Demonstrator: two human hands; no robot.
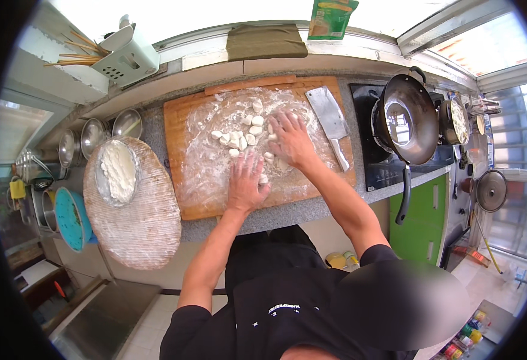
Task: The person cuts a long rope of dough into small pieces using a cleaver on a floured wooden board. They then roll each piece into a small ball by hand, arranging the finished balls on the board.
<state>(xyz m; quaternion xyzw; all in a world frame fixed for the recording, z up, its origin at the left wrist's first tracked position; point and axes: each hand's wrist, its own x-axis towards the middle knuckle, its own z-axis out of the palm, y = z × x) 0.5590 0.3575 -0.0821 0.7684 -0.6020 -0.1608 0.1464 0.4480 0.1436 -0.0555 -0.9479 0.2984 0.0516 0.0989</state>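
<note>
- The dough pieces (234, 137) lie in the upper middle of the frame on a floured wooden board (194, 201), which rests on the grey desk (287, 218).
- They are short, stubby lumps with no single shared direction. The topmost one stands with its long axis up and down the frame, while one lower in the group lies more sideways.
- As a group, they form a loose bent band, running from top centre down toward the left, with a few strays between the hands.
- The left hand (245, 185) is spread fairly flat, palm down, fingers pointing to the top of the frame. One lump sits by its thumb, another just beyond its fingertips.
- The right hand (291, 141) is wide, palm down, its fingers pointing up and a little left, with lumps close along its left edge. I cannot tell whether either palm covers more dough.
- Right of the right hand, a cleaver (328, 115) lies on the board, its long axis slanting from upper left to lower right, handle low.
- At left, a round tray (134, 234) carries a bowl of flour (118, 171).
- In the upper right, a wok (418, 135) has its long handle pointing down the frame.
</note>
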